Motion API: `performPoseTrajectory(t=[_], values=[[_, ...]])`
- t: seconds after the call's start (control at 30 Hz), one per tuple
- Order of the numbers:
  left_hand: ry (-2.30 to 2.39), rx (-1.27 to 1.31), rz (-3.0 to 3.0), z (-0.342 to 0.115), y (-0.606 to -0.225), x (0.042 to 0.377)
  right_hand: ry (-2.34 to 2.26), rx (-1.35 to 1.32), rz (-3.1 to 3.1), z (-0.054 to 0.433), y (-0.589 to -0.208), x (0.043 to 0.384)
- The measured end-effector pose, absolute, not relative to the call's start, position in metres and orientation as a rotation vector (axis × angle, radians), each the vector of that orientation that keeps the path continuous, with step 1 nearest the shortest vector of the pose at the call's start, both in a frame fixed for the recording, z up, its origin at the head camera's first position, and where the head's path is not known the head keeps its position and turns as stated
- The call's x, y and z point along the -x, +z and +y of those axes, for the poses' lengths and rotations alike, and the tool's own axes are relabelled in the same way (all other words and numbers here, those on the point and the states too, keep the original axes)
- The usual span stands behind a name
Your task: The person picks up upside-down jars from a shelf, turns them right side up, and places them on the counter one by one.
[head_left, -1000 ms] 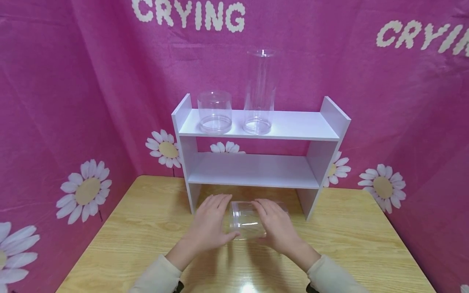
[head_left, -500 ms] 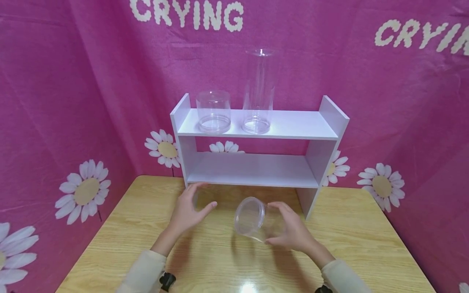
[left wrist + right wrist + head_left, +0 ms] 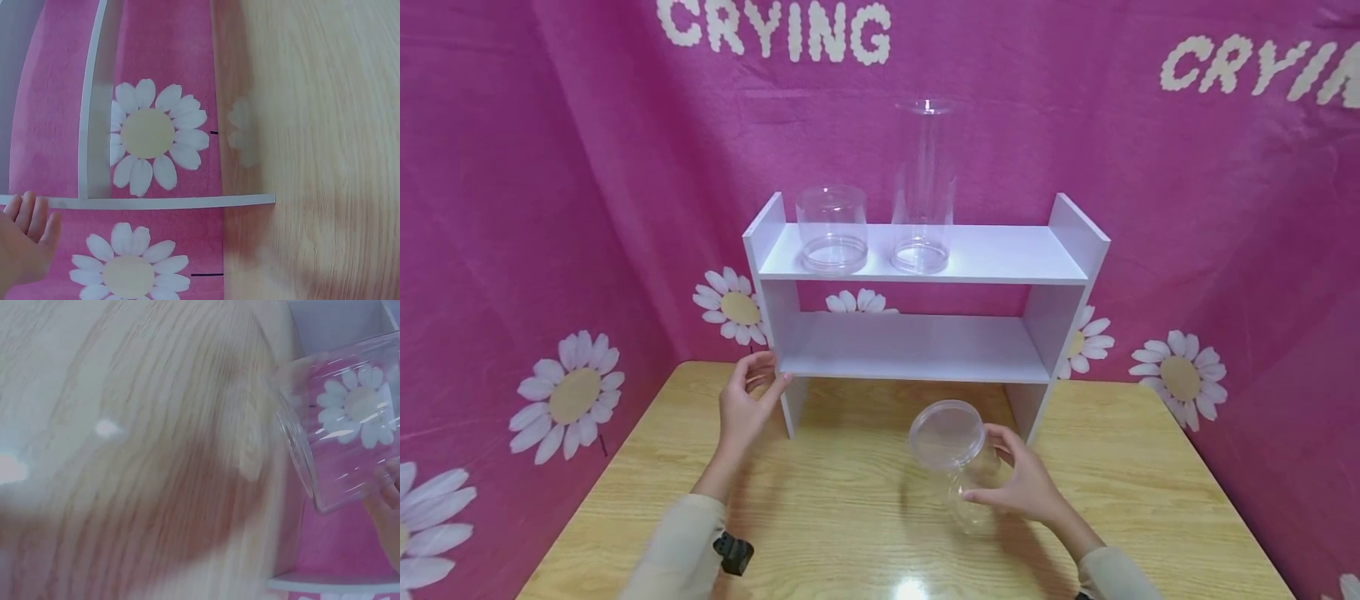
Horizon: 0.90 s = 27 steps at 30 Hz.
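My right hand [image 3: 1028, 485] grips a short clear cylindrical container [image 3: 946, 435] above the table. The container is tilted, one round end turned up to the left, thumb and fingers about its side. In the right wrist view the container [image 3: 337, 481] shows at the right, fingertips on its lower side. My left hand [image 3: 747, 404] is at the left side panel of a white two-tier shelf [image 3: 917, 346], fingers by its outer face and thumb towards its front. In the left wrist view the fingers [image 3: 31, 215] overlap the panel's edge.
On the top tier stand a short wide clear cylinder [image 3: 832, 229] at the left and a tall narrow one [image 3: 922, 192] beside it. The shelf is on a wooden table [image 3: 842, 517], before a pink daisy-printed curtain [image 3: 625, 167].
My left hand has let go of the container and moved left and up to the shelf's side panel. The right hand has shifted right with the container, tipping its round end upward.
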<state>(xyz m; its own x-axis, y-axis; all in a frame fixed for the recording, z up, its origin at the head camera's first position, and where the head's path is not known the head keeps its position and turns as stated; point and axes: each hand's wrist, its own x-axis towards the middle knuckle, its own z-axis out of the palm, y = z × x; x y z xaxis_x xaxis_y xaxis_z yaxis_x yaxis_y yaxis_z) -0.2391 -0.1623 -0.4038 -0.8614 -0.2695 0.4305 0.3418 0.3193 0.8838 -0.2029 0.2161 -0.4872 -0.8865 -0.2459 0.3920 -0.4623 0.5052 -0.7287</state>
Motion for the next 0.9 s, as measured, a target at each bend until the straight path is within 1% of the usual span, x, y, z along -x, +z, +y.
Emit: performPoseTrajectory(t=[0.27,0.6,0.9], values=[[-1.749,0.031,-1.896,-0.168,-0.397,0.252,1.418,-0.572,-2.503,0.228,-0.495,0.198],[-1.826,0.000,-1.970,-0.181,-0.390,0.269,1.544,-0.479,-2.486,0.245,-0.501,0.197],[-1.860,-0.008,-2.056,-0.187,-0.385,0.278,1.563,-0.538,-2.435,0.258,-0.507,0.195]])
